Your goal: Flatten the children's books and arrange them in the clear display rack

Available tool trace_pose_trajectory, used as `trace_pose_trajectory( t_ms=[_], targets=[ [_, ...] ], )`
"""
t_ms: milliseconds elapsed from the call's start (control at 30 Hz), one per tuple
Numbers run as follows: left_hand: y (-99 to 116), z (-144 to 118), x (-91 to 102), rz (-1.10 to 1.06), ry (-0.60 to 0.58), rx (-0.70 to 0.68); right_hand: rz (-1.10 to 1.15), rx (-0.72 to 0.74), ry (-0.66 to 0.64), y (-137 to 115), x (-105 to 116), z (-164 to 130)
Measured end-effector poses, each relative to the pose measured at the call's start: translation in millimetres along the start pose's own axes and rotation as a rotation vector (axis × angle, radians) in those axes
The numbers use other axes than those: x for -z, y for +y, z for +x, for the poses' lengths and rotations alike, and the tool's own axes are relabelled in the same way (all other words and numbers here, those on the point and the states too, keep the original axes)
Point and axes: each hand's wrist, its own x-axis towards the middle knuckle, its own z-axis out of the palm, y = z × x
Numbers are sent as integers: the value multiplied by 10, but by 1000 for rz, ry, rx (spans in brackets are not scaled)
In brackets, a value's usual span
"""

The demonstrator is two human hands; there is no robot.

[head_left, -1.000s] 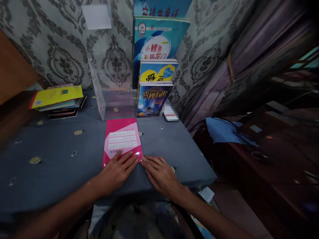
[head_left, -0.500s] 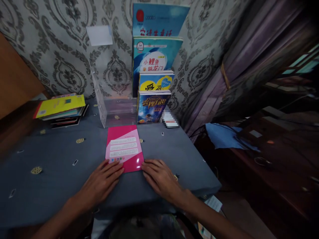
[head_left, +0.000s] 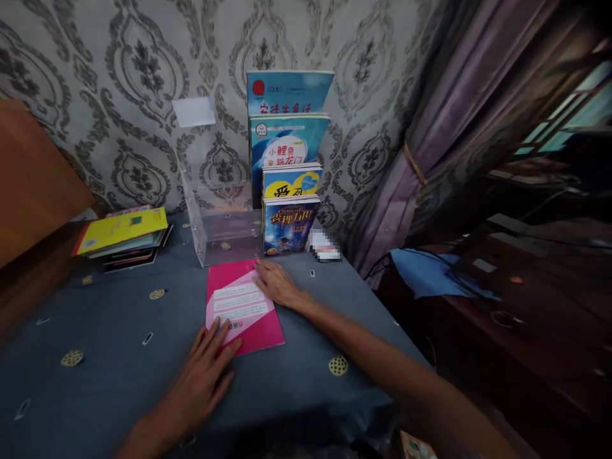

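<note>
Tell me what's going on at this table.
A person sits at a table covered with a grey cloth, both hands on a pink booklet lying flat on it. The left hand presses its near edge, fingers spread. The right hand rests flat on its far corner, close to a clear stand that holds four upright books. A stack of books lies at the far left.

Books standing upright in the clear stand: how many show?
4, stepped front to back in the clear stand: dark blue book, yellow-cover book, teal book, light blue book against the wall. Others could hide behind.
</note>
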Motion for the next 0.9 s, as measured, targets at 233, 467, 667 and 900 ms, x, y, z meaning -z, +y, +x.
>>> trace_pose_trajectory(
  t_ms=[233, 467, 667, 900],
  targets=[
    [71, -136, 39, 67, -73, -56, 15, 43, 34, -32, -87, -155],
    [138, -461, -115, 259, 133, -267, 29, 111, 20, -157, -60, -609],
    [91, -409, 289, 239, 107, -458, 75, 109, -12, -280, 38, -936],
    [-24, -377, 617, -63, 190, -208, 302, 187, -44, -155, 244, -1225]
  ],
)
